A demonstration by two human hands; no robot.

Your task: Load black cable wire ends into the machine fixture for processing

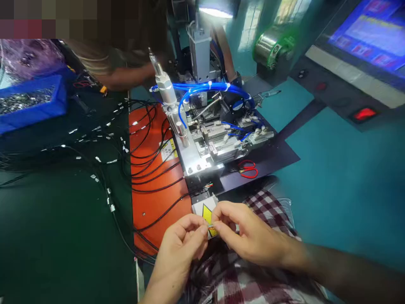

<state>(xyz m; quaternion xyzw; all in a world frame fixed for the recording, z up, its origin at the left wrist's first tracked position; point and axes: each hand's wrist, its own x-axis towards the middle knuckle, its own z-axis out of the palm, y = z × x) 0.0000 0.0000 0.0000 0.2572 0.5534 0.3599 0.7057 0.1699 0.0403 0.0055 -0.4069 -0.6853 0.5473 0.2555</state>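
Red scissors [248, 169] lie beside the metal machine [207, 139]; a blue bin [31, 103] of metal parts sits far left.

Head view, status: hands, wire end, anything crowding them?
Both hands pinch the small wire end, left hand, right hand. Black cables lie left; red scissors beyond, clear.

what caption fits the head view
Left hand and right hand pinch a small wire end before a metal fixture.
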